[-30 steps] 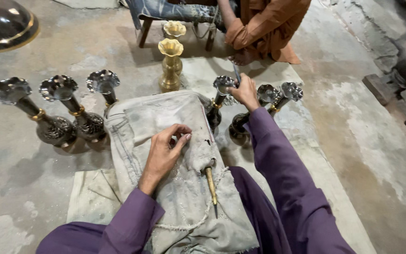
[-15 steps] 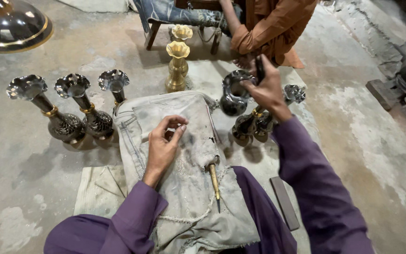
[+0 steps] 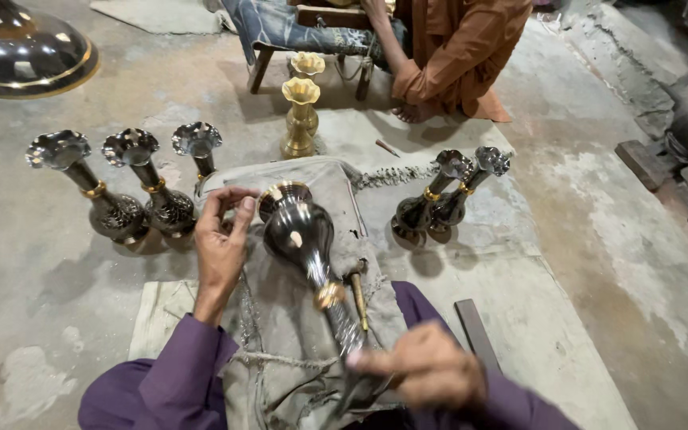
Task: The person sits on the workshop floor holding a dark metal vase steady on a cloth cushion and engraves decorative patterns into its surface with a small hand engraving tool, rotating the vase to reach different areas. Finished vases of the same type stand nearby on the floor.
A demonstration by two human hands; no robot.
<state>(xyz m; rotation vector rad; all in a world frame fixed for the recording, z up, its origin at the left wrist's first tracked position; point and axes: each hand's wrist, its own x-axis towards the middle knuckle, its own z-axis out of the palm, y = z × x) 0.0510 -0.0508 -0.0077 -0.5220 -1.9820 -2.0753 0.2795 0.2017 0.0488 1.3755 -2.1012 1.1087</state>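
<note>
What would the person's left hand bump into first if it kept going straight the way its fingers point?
The left hand points up and slightly right, its fingertips at the base rim of the dark vase lying on the grey cloth. It would probably meet that rim first, though depth is unclear.

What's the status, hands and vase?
Right hand grips dark vase by its neck. Left hand touches its base. Vase lies across grey cloth. Nothing blocking.

The left hand (image 3: 222,239) reaches forward from a purple sleeve, wrist straight, back of the hand toward the camera. Its fingers (image 3: 242,215) are curled up and bunched near the thumb in a loose pinch. The right hand (image 3: 428,370) lies low and close to the body, blurred, knuckles up, its grip closed into a fist, purple cuff behind.
</note>
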